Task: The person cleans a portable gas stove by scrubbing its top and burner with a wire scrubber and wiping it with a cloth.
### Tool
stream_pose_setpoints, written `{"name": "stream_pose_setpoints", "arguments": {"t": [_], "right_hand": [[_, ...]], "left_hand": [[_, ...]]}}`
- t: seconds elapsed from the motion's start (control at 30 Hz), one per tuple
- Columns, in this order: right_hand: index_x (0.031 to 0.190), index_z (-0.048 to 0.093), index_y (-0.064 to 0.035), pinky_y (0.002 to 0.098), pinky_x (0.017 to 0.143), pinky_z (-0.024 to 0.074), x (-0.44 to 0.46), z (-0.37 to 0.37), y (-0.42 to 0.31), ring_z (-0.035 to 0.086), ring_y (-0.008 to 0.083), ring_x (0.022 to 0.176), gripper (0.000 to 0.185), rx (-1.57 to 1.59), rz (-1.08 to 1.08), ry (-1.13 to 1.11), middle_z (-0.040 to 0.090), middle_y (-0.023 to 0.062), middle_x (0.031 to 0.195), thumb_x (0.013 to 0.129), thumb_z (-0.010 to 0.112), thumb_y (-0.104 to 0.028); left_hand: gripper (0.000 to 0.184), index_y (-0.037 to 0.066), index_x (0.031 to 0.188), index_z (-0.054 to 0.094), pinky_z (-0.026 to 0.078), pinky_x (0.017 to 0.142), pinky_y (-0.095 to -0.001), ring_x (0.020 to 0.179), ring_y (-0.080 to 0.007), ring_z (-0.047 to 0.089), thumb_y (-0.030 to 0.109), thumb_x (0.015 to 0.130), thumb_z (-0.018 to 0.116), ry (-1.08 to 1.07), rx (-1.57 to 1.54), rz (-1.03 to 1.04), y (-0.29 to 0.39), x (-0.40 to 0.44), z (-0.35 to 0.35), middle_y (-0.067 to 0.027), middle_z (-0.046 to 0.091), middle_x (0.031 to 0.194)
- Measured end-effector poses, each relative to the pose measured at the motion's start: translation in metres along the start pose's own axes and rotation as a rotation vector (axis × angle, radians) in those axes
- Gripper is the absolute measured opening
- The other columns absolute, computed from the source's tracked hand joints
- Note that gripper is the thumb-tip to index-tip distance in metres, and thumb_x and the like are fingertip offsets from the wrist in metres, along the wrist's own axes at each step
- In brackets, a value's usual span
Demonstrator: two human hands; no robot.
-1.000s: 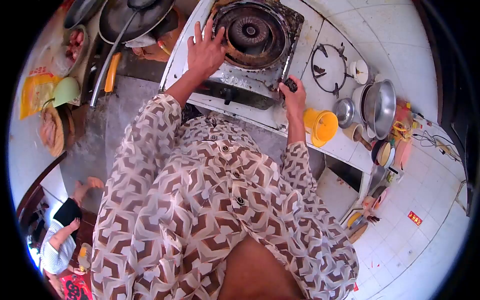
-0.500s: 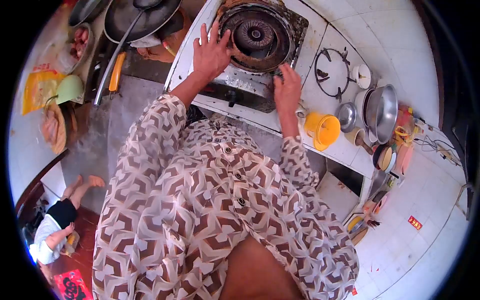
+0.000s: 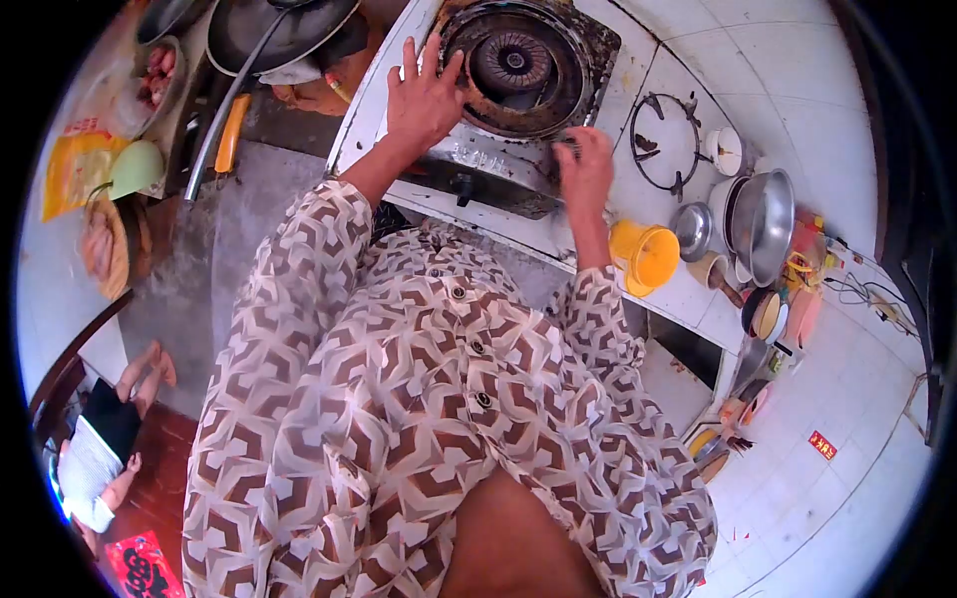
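A grimy gas stove (image 3: 498, 159) stands in front of me, its round burner (image 3: 513, 62) bare and crusted with brown grime. My left hand (image 3: 424, 105) rests on the left side of the stove top, fingers spread, with the thumb side at the burner's rim. At the front right corner of the stove, my right hand (image 3: 586, 169) has its fingers curled around a small dark grey wad that I cannot clearly make out. Below the front panel sits a black knob (image 3: 462, 187). A black pot stand (image 3: 666, 145) lies on the white tiles to the right.
A yellow mug (image 3: 648, 257) stands close to my right forearm. Beyond it are metal bowls (image 3: 763, 227) and a white cup (image 3: 725, 149). To the left are a wok (image 3: 239, 40) with a long-handled ladle and an orange-handled tool (image 3: 232, 135). Another person (image 3: 100, 448) is at the lower left.
My right hand has shifted slightly right and down along the stove's front corner, its fingers still curled. My left hand stays on the stove top. The person at the lower left has shifted slightly.
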State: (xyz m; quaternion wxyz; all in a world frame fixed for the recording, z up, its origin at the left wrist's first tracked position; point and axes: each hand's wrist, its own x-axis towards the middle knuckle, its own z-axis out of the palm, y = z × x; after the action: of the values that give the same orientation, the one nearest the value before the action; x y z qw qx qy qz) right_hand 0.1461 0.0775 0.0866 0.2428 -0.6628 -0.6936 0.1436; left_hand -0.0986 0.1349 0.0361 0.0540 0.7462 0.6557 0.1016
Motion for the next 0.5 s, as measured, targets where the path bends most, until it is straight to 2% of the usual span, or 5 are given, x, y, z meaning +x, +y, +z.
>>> {"name": "stream_pose_setpoints", "arguments": {"t": [0.1, 0.13, 0.27, 0.4, 0.5], "right_hand": [[0.101, 0.066, -0.0038, 0.0388, 0.091, 0.0461, 0.006, 0.007, 0.005, 0.056, 0.0312, 0.106, 0.027, 0.034, 0.121, 0.046, 0.059, 0.0113, 0.11, 0.076, 0.072, -0.009], [0.102, 0.065, -0.0044, 0.0392, 0.091, 0.0462, 0.0, 0.013, -0.008, 0.056, 0.0317, 0.105, 0.026, -0.086, -0.011, 0.038, 0.059, 0.0121, 0.109, 0.077, 0.071, -0.008], [0.104, 0.065, -0.0061, 0.0402, 0.089, 0.0469, -0.018, 0.01, -0.009, 0.057, 0.0317, 0.104, 0.028, 0.175, -0.135, -0.087, 0.058, 0.0142, 0.109, 0.077, 0.071, -0.008], [0.103, 0.064, -0.0051, 0.0389, 0.088, 0.0471, 0.024, -0.002, 0.029, 0.057, 0.0321, 0.104, 0.026, 0.048, 0.117, 0.074, 0.059, 0.0146, 0.107, 0.077, 0.071, -0.007], [0.102, 0.064, -0.0047, 0.039, 0.089, 0.0467, 0.01, 0.005, 0.0, 0.057, 0.0324, 0.104, 0.026, -0.044, -0.014, 0.027, 0.059, 0.0143, 0.106, 0.077, 0.07, -0.006]], "left_hand": [[0.055, 0.021, 0.142, 0.047, 0.033, 0.103, -0.0588, 0.143, -0.0427, 0.022, 0.031, 0.089, 0.055, -0.006, -0.014, 0.013, -0.002, -0.001, -0.002, -0.0131, 0.025, 0.157], [0.055, 0.021, 0.142, 0.047, 0.033, 0.103, -0.0586, 0.143, -0.0426, 0.022, 0.031, 0.089, 0.055, 0.011, -0.005, 0.019, -0.004, 0.002, -0.002, -0.0131, 0.025, 0.157], [0.055, 0.022, 0.142, 0.047, 0.034, 0.102, -0.0581, 0.143, -0.0426, 0.023, 0.032, 0.089, 0.056, 0.029, 0.002, 0.019, -0.002, -0.002, 0.003, -0.0127, 0.025, 0.157], [0.054, 0.022, 0.142, 0.047, 0.034, 0.102, -0.0578, 0.143, -0.042, 0.022, 0.032, 0.089, 0.055, 0.023, 0.001, 0.02, -0.002, -0.004, 0.002, -0.0125, 0.025, 0.157], [0.054, 0.022, 0.141, 0.048, 0.034, 0.101, -0.0574, 0.143, -0.0417, 0.023, 0.032, 0.089, 0.055, 0.027, 0.022, 0.02, -0.005, 0.0, 0.002, -0.0127, 0.026, 0.157]]}}
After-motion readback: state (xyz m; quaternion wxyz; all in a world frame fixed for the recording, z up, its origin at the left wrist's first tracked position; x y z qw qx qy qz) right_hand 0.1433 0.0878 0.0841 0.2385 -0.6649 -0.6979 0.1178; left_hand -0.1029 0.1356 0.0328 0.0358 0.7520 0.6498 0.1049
